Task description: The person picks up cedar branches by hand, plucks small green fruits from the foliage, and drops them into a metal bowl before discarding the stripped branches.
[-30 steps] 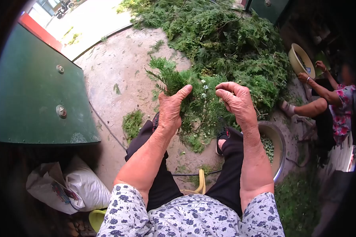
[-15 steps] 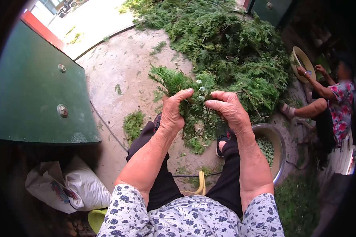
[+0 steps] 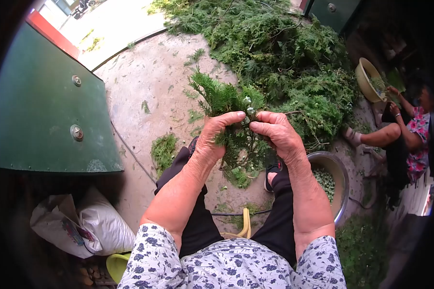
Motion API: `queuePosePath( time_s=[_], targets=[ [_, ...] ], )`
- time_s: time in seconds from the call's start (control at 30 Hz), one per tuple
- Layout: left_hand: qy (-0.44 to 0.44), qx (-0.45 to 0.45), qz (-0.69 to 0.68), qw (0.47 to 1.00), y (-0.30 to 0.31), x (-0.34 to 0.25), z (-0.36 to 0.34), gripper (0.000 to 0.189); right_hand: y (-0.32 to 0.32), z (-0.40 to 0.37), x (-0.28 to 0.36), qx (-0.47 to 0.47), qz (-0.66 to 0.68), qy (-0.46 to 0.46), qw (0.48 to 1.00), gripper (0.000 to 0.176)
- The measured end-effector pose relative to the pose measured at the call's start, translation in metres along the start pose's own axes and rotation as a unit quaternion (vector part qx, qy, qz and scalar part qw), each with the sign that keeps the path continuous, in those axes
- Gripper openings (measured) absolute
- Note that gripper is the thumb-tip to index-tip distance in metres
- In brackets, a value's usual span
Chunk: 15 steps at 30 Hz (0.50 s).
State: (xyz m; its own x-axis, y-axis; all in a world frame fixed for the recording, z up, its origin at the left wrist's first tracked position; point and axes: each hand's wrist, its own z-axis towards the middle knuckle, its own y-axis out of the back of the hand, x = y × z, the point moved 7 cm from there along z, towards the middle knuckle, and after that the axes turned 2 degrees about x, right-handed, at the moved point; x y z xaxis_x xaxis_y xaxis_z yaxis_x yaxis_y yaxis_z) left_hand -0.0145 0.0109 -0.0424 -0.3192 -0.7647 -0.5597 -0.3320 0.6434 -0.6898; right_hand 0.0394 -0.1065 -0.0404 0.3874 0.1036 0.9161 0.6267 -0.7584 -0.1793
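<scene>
In front of my knees, my left hand [image 3: 214,135] is closed around a leafy cypress sprig [image 3: 216,96], its thumb laid across the stems. Small pale blue-green cones [image 3: 249,110] sit on the sprig between my two thumbs. My right hand [image 3: 280,134] pinches the sprig beside these cones, thumb and forefinger close together. Its other fingers curl underneath and are partly hidden. More foliage hangs below both hands. By my right knee stands a metal basin [image 3: 343,185] with many green cones [image 3: 324,184] in it.
A large heap of cypress branches [image 3: 275,62] lies ahead. At left are a green metal door [image 3: 48,106] and white sacks [image 3: 103,224]. A co-worker [image 3: 414,130] sits at right near a yellowish basin [image 3: 366,79]. A cable [image 3: 132,154] crosses the floor.
My left thumb has moved right, closer to the cones and my right fingertips. The sprig has shifted slightly. The co-worker's hands have moved lower, away from the yellowish basin.
</scene>
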Motion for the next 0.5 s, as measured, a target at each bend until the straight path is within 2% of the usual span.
queuePosePath(
  time_s=[0.2, 0.27, 0.33, 0.37, 0.4, 0.47, 0.5],
  targets=[
    [-0.025, -0.001, 0.008, 1.0, 0.007, 0.001, 0.007, 0.014, -0.005, -0.001, 0.003, 0.005, -0.06, 0.017, 0.998, 0.02],
    [-0.083, 0.004, 0.048, 0.995, 0.014, -0.003, 0.013, 0.016, -0.009, -0.007, 0.014, 0.008, -0.106, 0.042, 0.993, 0.024],
    [-0.099, -0.004, 0.038, 0.994, 0.009, -0.008, 0.009, 0.016, -0.007, -0.017, 0.038, -0.051, -0.127, 0.133, 0.982, 0.026],
    [-0.115, -0.012, 0.028, 0.993, 0.006, -0.012, 0.006, 0.017, 0.001, -0.021, 0.043, -0.108, -0.107, 0.149, 0.977, 0.03],
    [-0.117, -0.012, 0.026, 0.993, 0.001, -0.013, 0.003, 0.017, 0.0, -0.021, 0.044, -0.106, -0.108, 0.15, 0.977, 0.03],
    [-0.16, -0.024, 0.059, 0.985, -0.006, -0.021, -0.004, 0.02, 0.01, -0.032, 0.058, -0.241, -0.259, 0.208, 0.912, 0.027],
    [-0.161, -0.02, 0.073, 0.984, -0.003, -0.021, -0.002, 0.021, 0.001, -0.034, 0.062, -0.233, -0.279, 0.254, 0.896, 0.026]
  ],
)
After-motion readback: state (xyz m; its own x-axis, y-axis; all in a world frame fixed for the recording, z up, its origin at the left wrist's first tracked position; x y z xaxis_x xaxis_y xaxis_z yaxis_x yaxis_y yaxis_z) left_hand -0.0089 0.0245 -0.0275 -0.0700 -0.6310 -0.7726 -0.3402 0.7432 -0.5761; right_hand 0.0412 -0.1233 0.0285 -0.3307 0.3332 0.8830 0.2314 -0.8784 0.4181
